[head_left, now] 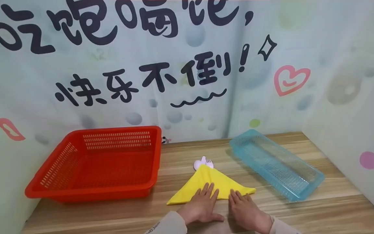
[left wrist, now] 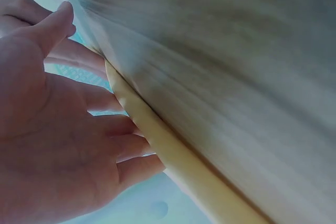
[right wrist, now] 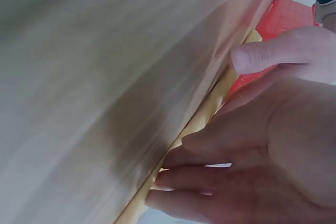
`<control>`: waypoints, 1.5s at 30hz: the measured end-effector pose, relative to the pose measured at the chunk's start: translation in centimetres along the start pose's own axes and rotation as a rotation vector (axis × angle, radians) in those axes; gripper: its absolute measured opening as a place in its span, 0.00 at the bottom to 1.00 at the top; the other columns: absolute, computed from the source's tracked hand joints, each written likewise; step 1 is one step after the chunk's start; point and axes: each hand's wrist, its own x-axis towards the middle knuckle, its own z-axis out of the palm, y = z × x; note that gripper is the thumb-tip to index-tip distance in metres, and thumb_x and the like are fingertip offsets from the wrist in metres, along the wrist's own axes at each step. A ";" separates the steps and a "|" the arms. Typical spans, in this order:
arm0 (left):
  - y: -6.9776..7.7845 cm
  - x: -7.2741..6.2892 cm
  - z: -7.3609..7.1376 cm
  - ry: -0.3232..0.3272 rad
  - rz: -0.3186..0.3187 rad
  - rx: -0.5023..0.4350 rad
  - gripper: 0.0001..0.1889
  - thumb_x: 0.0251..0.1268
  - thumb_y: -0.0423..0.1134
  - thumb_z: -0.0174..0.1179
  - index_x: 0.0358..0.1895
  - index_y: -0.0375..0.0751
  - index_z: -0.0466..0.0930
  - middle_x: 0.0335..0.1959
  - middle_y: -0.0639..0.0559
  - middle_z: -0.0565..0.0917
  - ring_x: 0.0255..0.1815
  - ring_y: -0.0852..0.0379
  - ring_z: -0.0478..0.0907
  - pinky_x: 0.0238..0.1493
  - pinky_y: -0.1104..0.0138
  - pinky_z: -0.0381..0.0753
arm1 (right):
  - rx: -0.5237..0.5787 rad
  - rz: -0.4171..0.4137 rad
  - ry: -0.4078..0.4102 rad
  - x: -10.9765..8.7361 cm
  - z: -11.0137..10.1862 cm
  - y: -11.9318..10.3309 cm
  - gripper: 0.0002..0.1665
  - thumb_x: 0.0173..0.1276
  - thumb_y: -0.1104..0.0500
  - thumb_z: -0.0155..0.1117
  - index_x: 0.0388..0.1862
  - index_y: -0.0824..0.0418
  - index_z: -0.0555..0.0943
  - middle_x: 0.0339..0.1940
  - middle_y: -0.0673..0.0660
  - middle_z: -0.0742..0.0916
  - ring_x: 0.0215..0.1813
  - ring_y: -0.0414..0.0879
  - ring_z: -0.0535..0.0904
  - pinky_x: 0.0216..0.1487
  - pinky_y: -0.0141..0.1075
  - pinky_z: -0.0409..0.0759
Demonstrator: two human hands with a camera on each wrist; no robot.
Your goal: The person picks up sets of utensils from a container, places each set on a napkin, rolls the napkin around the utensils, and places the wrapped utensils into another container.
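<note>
A yellow cloth [head_left: 210, 178], folded to a triangle, lies on the wooden table with its point facing away. Out from under that point stick the ends of a lilac spoon [head_left: 197, 164] and fork [head_left: 209, 163], with another lilac piece between them; their other ends are hidden by the cloth. My left hand [head_left: 203, 203] rests its spread, straight fingers on the middle of the cloth's near part. The right hand [head_left: 246, 208] touches the near edge farther right, fingers extended. In the left wrist view the cloth's folded edge [left wrist: 157, 129] runs beneath the fingertips.
To the left stands a large red plastic basket [head_left: 156, 162] with slotted walls. A light blue translucent basket [head_left: 271, 162] lies at an angle on the right. Behind the wooden table [head_left: 187, 149] hangs a printed backdrop [head_left: 187, 81], with pale side walls left and right.
</note>
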 end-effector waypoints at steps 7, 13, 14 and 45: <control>0.0 0.0 0.1 0.000 0.009 0.000 0.44 0.51 0.66 0.51 0.69 0.47 0.49 0.71 0.49 0.46 0.71 0.53 0.40 0.67 0.58 0.47 | 0.005 0.050 0.039 -1.3 0.6 2.2 0.22 0.61 0.66 0.53 0.54 0.74 0.69 0.58 0.67 0.72 0.58 0.60 0.68 0.53 0.59 0.65; 0.0 -0.2 -0.1 -0.004 0.009 -0.012 0.44 0.51 0.65 0.52 0.69 0.47 0.49 0.71 0.49 0.46 0.71 0.52 0.40 0.67 0.58 0.46 | 0.057 0.081 0.053 -2.1 0.5 3.7 0.23 0.58 0.69 0.55 0.50 0.81 0.67 0.53 0.73 0.72 0.54 0.66 0.69 0.48 0.64 0.64; 0.0 -0.2 -0.1 0.000 0.013 -0.013 0.44 0.51 0.65 0.52 0.69 0.47 0.49 0.71 0.49 0.46 0.71 0.52 0.40 0.67 0.57 0.46 | 0.055 0.090 0.061 -2.1 0.4 3.8 0.22 0.58 0.69 0.54 0.49 0.82 0.68 0.51 0.73 0.73 0.53 0.66 0.69 0.47 0.64 0.64; -0.9 -2.9 1.6 -0.100 -0.234 0.001 0.52 0.44 0.74 0.45 0.68 0.42 0.51 0.70 0.47 0.50 0.70 0.49 0.43 0.63 0.44 0.42 | 0.100 -0.240 0.013 1.4 -0.5 -1.2 0.30 0.62 0.66 0.52 0.64 0.68 0.62 0.66 0.65 0.64 0.65 0.58 0.60 0.52 0.57 0.67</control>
